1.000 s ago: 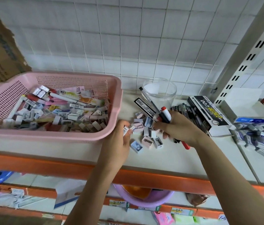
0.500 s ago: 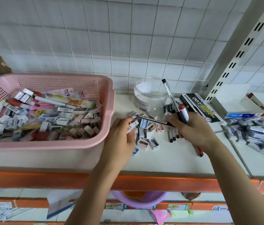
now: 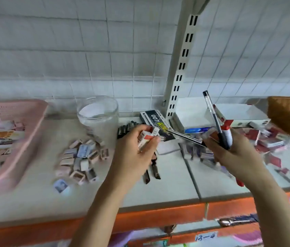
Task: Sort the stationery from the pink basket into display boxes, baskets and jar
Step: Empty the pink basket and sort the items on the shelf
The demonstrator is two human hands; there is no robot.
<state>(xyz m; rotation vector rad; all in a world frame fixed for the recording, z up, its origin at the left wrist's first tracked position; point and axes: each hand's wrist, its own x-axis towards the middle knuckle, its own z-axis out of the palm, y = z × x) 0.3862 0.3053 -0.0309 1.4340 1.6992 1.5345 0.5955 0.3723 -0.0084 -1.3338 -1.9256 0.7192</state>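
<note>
Small red-and-white eraser (image 3: 146, 138) pinched in left hand (image 3: 137, 150), held above the shelf middle, just right of the jar (image 3: 97, 114). Matching red-and-white packs (image 3: 269, 141) heaped toward the shelf's right end, beyond right hand (image 3: 233, 148), itself gripping upright pens (image 3: 217, 122).

The left hand (image 3: 137, 148) pinches a small eraser (image 3: 145, 138); the right hand (image 3: 229, 150) holds pens (image 3: 220, 125) above the shelf (image 3: 176, 184).
</note>
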